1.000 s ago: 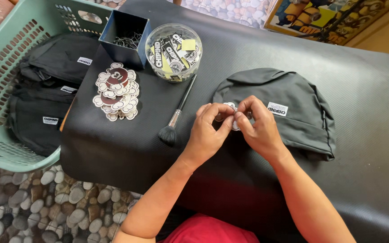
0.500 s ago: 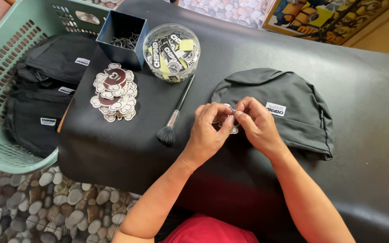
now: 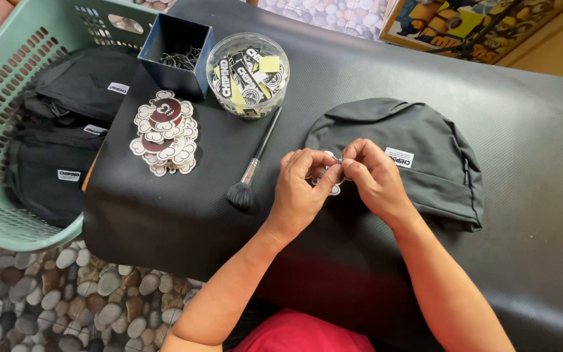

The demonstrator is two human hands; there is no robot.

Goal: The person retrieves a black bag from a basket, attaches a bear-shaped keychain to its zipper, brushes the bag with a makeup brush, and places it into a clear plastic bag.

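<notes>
Where fingers hide it, left hand (image 3: 302,186) and right hand (image 3: 373,176) pinching a small tag (image 3: 334,189), perhaps ringed, over black bag (image 3: 425,140)

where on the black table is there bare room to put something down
Bare black table lies right of the black bag and in front of the brush. It is crowded at the far left: sticker pile, blue box, round tub.
</notes>
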